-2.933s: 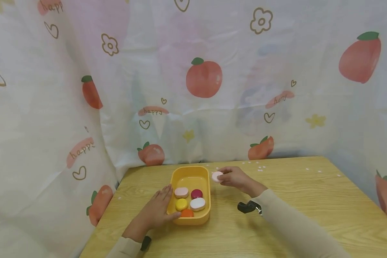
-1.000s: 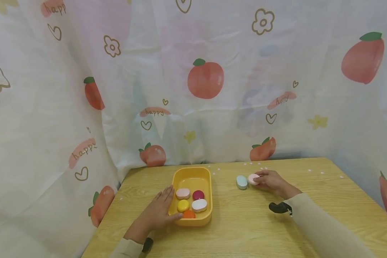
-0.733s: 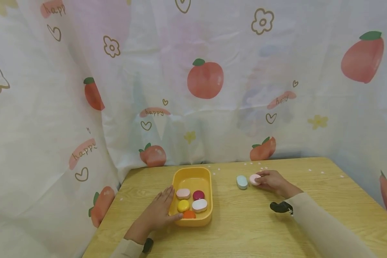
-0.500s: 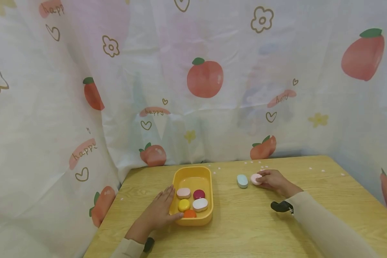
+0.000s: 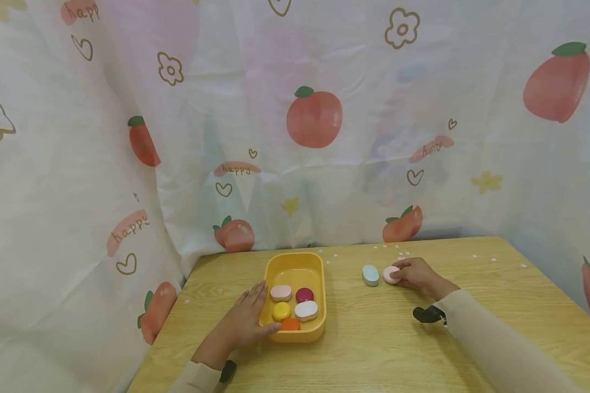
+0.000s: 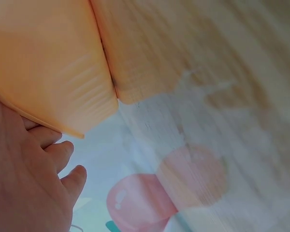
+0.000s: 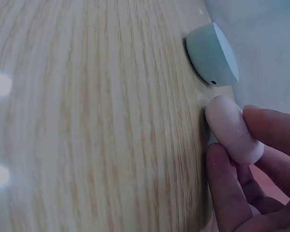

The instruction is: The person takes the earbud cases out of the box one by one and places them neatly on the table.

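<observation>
My right hand (image 5: 419,275) pinches a small, round, pale pink case (image 7: 233,129) between thumb and fingers at the table surface. A seam runs around the case. Just left of it in the head view, a pale teal oval case (image 5: 371,275) lies on the table, apart from the fingers. My left hand (image 5: 243,321) rests along the left side of a yellow box (image 5: 323,278), fingers extended and thumb over the front corner. Inside the box sit several small cases: pale pink (image 5: 281,293), dark red (image 5: 305,295), yellow (image 5: 282,311), white (image 5: 306,310) and orange (image 5: 290,325), the last partly hidden.
The wooden table (image 5: 364,349) reaches back to a fruit-printed curtain (image 5: 314,191), which also hangs at both sides. Small pale specks (image 5: 407,253) are scattered along the table's back edge.
Since the oldest frame, my right hand has moved right with the pink case from beside the box. The teal case has come into sight. Over the last second the hands barely move.
</observation>
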Available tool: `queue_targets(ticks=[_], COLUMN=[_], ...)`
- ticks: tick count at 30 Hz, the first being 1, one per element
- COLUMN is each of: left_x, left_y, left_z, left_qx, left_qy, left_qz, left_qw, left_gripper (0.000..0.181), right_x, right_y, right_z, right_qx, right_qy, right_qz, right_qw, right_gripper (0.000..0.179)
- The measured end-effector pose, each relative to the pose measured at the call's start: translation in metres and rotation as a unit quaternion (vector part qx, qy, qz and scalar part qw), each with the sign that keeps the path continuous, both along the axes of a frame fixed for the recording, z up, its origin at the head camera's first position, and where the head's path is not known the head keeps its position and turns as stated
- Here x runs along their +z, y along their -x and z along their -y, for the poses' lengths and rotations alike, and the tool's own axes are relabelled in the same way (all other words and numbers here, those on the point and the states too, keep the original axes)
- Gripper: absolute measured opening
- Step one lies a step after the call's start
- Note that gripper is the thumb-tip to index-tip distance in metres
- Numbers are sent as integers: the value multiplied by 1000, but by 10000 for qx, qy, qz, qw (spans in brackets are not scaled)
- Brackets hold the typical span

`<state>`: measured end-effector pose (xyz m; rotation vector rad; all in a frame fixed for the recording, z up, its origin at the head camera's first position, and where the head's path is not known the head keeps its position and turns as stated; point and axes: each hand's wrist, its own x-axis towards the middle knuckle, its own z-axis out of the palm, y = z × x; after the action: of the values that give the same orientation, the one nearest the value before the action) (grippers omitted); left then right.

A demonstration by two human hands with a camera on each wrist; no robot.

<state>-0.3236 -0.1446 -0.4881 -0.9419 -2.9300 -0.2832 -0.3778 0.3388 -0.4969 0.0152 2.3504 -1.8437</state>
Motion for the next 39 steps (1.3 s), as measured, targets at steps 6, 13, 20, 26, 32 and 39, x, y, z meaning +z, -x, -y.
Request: queue_targets(ticks=[6, 13, 20, 26, 32, 39], left_x=[1, 3, 2, 0, -1, -2], left_y=[-1, -1, -1, 1, 1, 2], left_z=[0, -1, -1, 0, 0, 0], left_qx=[-24, 1, 20, 54, 82, 60], left_qy=[-2, 10, 27, 68, 77, 40], left_qz=[37, 21, 56, 57, 93, 116], left_qw=[10000, 10000, 10000, 9999, 9999, 9999], left_gripper=[101, 99, 99, 99, 100, 99], right_x=[4, 10, 7, 6, 9, 9], right_y=[-2, -2, -3, 0, -1, -1], right_z=[-1, -1, -3, -5, -4, -5], right_qx=[-134, -324, -261, -199, -88, 33], right_qy=[-577, -1674, -2039, -2023, -2018, -1903], right_qz=[-38, -117, -274, -235, -148, -160], right_qw=[9982, 9853, 9783, 9788, 9793, 9816], right_gripper=[47, 44, 43, 43, 48, 46])
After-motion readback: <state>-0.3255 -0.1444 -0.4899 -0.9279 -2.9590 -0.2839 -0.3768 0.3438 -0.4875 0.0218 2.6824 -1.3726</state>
